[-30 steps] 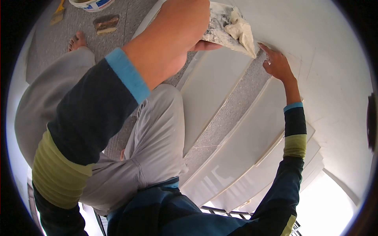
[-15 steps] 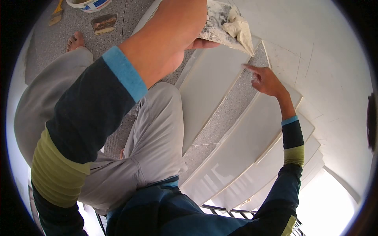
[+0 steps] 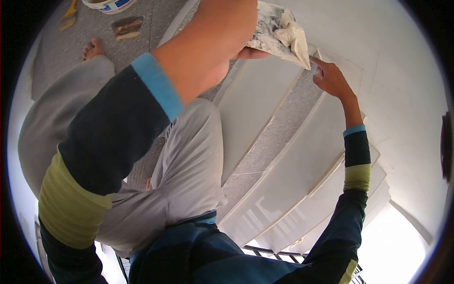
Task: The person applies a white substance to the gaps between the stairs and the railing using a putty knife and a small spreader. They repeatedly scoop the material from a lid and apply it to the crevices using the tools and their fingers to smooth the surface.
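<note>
My left hand [image 3: 254, 53] grips a flat putty-smeared plate [image 3: 267, 39] from below, its fingers showing under the near edge. A thick lump of cream putty [image 3: 294, 37] sits toward the plate's right corner. Just right of that corner is my right hand [image 3: 333, 78], empty, with the index finger stretched out and the other fingers bent. Its fingertip is at the narrow end of a speckled grey stair tread [image 3: 288, 113], by the white wall [image 3: 402, 61]. A pale, smooth riser [image 3: 257, 90] borders this tread.
More pale steps [image 3: 302, 156] fan down toward a dark railing [image 3: 279, 255]. On the speckled floor at upper left are a white bucket [image 3: 111, 5], a yellow-handled brush [image 3: 68, 20] and a putty-stained flat piece [image 3: 127, 28]. My bent legs rest beside the steps.
My right hand has moved up and to the right along the tread, closer to the wall. The plate and left arm have shifted slightly right in view.
</note>
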{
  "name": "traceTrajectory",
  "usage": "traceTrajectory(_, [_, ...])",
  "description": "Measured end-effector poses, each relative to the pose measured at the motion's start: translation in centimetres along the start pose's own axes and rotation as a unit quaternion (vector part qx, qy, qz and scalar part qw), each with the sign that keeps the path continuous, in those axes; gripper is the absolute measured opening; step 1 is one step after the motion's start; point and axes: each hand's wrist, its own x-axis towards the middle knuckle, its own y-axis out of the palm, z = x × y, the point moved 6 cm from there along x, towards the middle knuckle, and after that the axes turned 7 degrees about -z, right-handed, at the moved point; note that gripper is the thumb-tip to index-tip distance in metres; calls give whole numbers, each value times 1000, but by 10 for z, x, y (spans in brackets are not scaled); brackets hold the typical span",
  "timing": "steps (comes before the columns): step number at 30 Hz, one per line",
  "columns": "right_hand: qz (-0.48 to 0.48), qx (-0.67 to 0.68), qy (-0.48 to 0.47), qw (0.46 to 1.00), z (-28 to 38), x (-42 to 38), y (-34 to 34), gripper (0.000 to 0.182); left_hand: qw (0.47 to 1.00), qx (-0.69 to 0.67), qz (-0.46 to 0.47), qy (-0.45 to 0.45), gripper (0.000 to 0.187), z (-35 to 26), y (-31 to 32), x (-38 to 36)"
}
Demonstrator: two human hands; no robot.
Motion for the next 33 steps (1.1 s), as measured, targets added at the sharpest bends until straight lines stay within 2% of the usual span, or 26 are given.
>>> traceTrajectory(4, [35,99,6,994,19,-26,2,61,998,9,46,41,21,6,5,-4])
traceTrajectory(6, [-116,269,-49,955,58,-52,-25,62,995,23,75,59,20,12,9,-2])
traceTrajectory(8, [-172,384,-75,904,96,-83,-42,61,991,43,97,83,20,16,13,-6])
traceTrajectory(14, [-236,444,-177,846,157,-139,-48,65,978,97,159,96,20,22,26,-34])
traceTrajectory(17, [-307,358,-212,856,177,-164,-42,65,973,111,157,129,20,33,19,-60])
traceTrajectory(19, [-265,330,-193,885,178,-171,-33,64,972,47,166,157,20,46,14,-68])
traceTrajectory(22, [-188,345,-182,901,182,-177,-29,63,974,93,173,110,24,56,12,-69])
traceTrajectory(23, [-179,346,-180,903,178,-178,-26,63,970,58,194,137,25,52,9,-78])
traceTrajectory(25, [-125,618,-191,752,165,-178,-18,62,976,44,173,128,25,39,3,-67])
traceTrajectory(26, [-122,616,-192,754,164,-182,-12,62,979,33,155,130,25,33,-2,-58])
traceTrajectory(28, [-26,765,-124,631,162,-190,14,59,984,9,119,131,25,26,-11,-46])
traceTrajectory(29, [-15,744,-64,665,156,-192,32,59,986,-3,102,129,25,25,-16,-44])
traceTrajectory(30, [-13,741,-63,668,150,-193,48,59,986,-7,103,129,25,20,-18,-52])
traceTrajectory(32, [4,640,55,767,123,-183,93,62,982,-36,73,172,26,4,-29,-71])
traceTrajectory(33, [4,625,61,778,115,-177,104,63,982,-40,69,171,26,2,-34,-69])
